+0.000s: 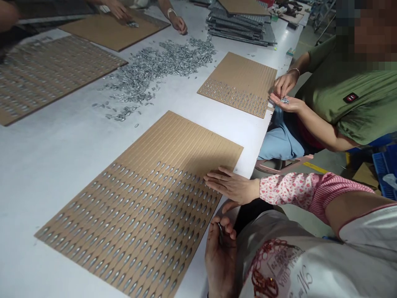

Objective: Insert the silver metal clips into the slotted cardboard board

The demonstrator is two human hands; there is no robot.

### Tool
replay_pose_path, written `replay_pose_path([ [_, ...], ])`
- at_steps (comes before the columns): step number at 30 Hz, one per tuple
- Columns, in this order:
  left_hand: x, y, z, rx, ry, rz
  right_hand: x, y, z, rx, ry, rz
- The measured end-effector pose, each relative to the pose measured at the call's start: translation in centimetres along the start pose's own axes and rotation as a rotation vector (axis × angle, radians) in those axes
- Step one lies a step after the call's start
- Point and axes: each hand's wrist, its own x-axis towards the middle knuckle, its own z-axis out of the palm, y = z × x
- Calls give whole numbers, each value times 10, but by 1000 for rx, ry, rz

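Observation:
My right hand (231,187) lies palm down with its fingers stretched out over the edge of a grooved brown board (198,145). Its fingertips touch the board beside the rows of small silver oval metal pieces (145,209). These pieces sit in the grooves over the nearer and left part of the board; the far part shows bare grooves. Beside the board's edge, my left hand (221,256) is turned palm up with its fingers curled closed. Something dark and thin shows between those fingers, too small and shaded to name.
Loose oval metal pieces lie in a heap (161,60) on the white table (25,165). A co-worker's hands (287,93) hold pieces beside a smaller grooved board (238,78). Other people's hands (178,25) are across the table, near more boards (139,31). Grey panels (238,29) are stacked behind.

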Motion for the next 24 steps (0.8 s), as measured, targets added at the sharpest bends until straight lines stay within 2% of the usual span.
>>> replay_pose_path([
  [3, 3, -2, -4, -8, -13, 15, 0, -2, -1, -31, -7, -5],
  [7, 6, -3, -6, -4, 49, 2, 1, -4, -2, -68, -2, -11],
  [17, 5, -7, 0, 91, 52, 68, 3, -4, 11, -80, 62, -31],
  [21, 7, -5, 4, 113, 70, 81, 5, 0, 10, 15, 79, -22],
  [24, 8, -1, 9, 143, 113, 102, 4, 6, 2, 231, 158, 6],
])
